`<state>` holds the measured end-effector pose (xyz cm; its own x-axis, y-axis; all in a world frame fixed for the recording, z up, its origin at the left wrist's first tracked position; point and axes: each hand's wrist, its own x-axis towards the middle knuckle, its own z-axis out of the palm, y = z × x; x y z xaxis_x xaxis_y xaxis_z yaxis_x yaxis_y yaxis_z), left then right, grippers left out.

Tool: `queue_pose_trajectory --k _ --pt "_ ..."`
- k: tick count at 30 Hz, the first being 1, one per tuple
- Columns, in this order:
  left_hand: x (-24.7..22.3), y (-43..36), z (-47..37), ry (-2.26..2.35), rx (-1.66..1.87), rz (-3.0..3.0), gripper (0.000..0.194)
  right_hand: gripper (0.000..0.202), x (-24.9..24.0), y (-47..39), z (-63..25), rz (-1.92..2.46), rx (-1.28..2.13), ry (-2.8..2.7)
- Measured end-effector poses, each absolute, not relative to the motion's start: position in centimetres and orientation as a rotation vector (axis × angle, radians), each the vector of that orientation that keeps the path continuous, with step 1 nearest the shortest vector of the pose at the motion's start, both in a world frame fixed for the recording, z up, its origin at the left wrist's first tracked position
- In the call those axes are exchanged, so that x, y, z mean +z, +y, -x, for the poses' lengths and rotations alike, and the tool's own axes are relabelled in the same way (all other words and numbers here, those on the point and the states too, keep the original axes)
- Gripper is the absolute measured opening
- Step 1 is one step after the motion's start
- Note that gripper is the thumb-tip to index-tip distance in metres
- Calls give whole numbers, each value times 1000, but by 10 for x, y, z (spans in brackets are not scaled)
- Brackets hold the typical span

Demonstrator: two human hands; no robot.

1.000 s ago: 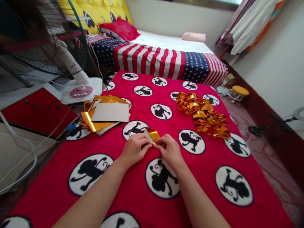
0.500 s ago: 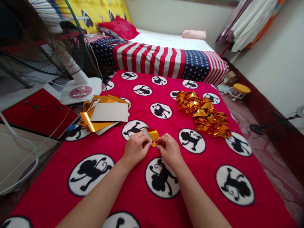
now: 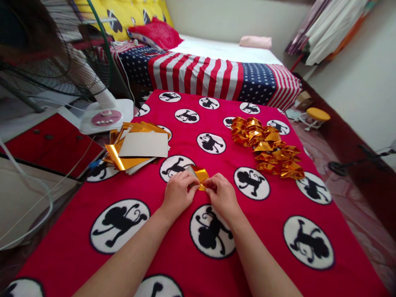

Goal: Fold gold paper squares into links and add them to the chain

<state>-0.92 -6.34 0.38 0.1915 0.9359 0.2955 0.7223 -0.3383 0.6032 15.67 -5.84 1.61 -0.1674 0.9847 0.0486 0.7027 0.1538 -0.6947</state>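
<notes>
Between my hands is a small sheet of gold foil paper [image 3: 200, 172], partly folded, its pale backing showing at the left. My left hand [image 3: 179, 190] pinches its left side with thumb and fingers. At its right lower edge my right hand [image 3: 221, 193] grips it, fingertips close to those of the left. Fingers hide part of the folds. To the left lies a loose stack of gold foil paper sheets [image 3: 144, 144], the top one pale side up. Several folded gold paper pieces [image 3: 267, 146] sit in a cluster at the right.
A red cloth with monkey prints [image 3: 182, 138] covers the surface before me. An electric fan [image 3: 107, 111] stands at the left, near a red-topped cabinet [image 3: 52, 142]. Beyond is a bed [image 3: 198, 78]; a yellow stool [image 3: 318, 114] is on the floor at the right.
The view has shifted slightly. Both hands keep their grip on the foil paper, with hardly any visible change in its folds.
</notes>
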Motion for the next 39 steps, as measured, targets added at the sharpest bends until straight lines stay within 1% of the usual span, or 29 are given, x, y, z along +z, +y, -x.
queue_pose_trajectory --k 7,11,15,24,27,30,33,35,39 --pt "4 -62 11 1544 917 -2139 8 16 18 -57 -156 1642 746 -1942" --pt "4 -61 11 1542 904 -2121 9 9 18 -59 -153 1641 708 -1936" --pt "1 -61 11 1529 931 -2125 10 2 15 -62 -150 1655 588 -1950" --pt "-1 -61 15 1453 915 -2162 31 5 14 -63 -149 1664 557 -1966" --pt "0 -64 17 1408 962 -2176 34 7 16 -63 -149 1665 552 -1977" --pt "2 -70 23 1400 1128 -2099 31 10 18 -61 -152 1662 579 -2012" --pt "7 -72 32 1531 1307 -1963 24 15 22 -53 -159 1622 619 -2077" --pt "9 -71 37 1570 1314 -1920 19 19 25 -47 -164 1584 617 -2142" --pt "10 -67 41 1496 1227 -1923 12 25 30 -37 -170 1536 606 -2255"
